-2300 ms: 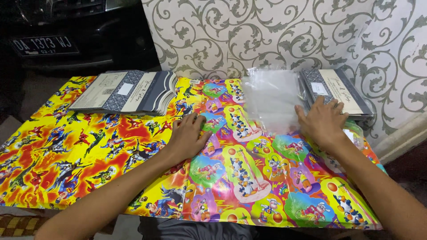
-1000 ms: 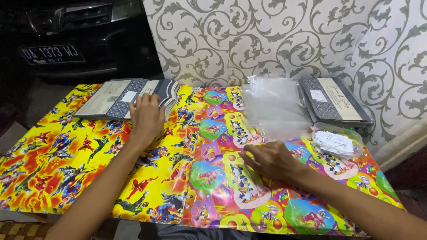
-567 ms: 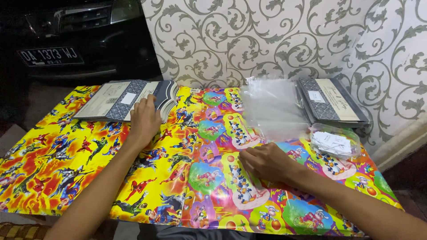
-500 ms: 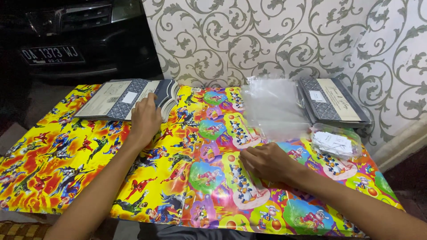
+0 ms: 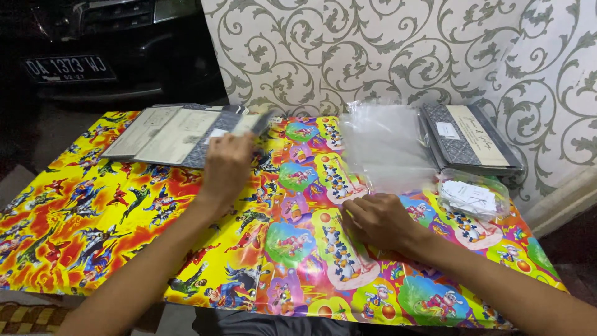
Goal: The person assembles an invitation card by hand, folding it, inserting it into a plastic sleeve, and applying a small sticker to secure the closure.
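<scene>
Bench (image 5: 81,249) covered in bright cartoon-print wrapping sheets, yellow superhero pattern on the left, multicoloured on the right.

Left hand (image 5: 227,168) raised at the far left stack of grey booklets (image 5: 180,127). Fingers closed on the edge of the top booklet (image 5: 245,124), which is lifted and blurred; exact grip hard to make out.

Right hand (image 5: 379,218) rests palm down on the multicoloured sheet near centre, fingers loosely curled, holding nothing visible. It lies just below the pile of clear plastic sleeves (image 5: 385,146).

Second stack of grey booklets (image 5: 472,137) sits at the far right against the patterned wall (image 5: 373,56). In front of it, a clear plastic bag of small white cards (image 5: 472,196). Dark car front (image 5: 106,50) beyond the bench, upper left.
</scene>
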